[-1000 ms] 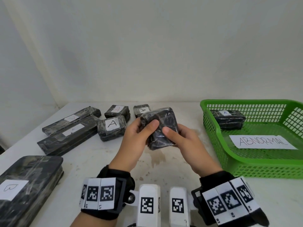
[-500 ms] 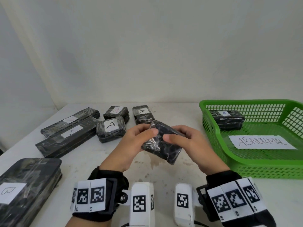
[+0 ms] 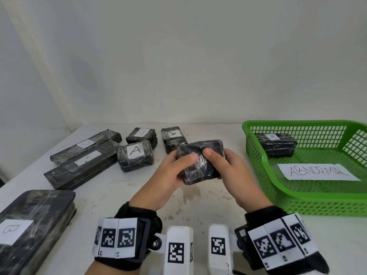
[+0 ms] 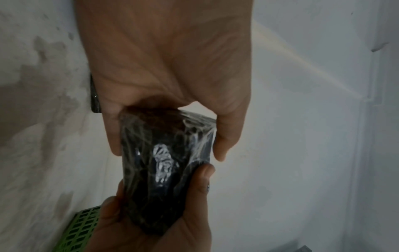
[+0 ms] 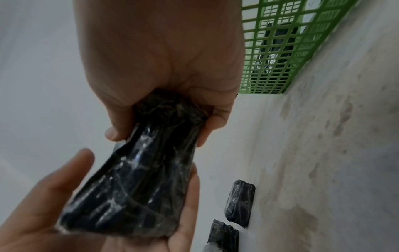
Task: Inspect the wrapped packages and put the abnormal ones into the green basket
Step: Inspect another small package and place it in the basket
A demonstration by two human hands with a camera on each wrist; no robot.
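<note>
A small black package wrapped in clear film is held above the middle of the table by both hands. My left hand grips its left side with the thumb on top. My right hand grips its right side, thumb on top as well. No label shows on the face turned toward me. The left wrist view shows the package pinched between both hands, and so does the right wrist view, package. The green basket stands to the right, holding one wrapped package and an "ABNORMAL" paper.
Small packages labelled "A" lie behind the hands. Two long packages lie at the left. A large flat package with a white label sits at the near left. A wall stands behind the table.
Both hands have turned the package over, from tilted edge-on to a broad face up, and lifted it slightly. It has stayed over the middle of the table.
</note>
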